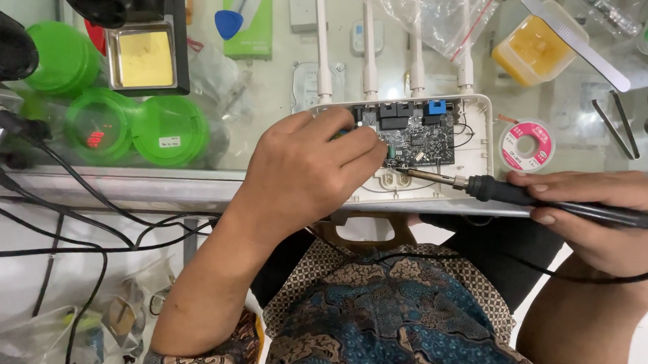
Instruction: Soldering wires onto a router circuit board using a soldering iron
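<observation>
Right hand [602, 217]: your grip holds the soldering iron [528, 195], tip at the circuit board [417, 138].
Left hand [305, 172]: your fingers press on the board; grip state unclear.

An electronics repair workbench: soldering iron [550, 200], solder wick spool [526, 145], tweezers [616, 125], flux tub [533, 49]
</observation>
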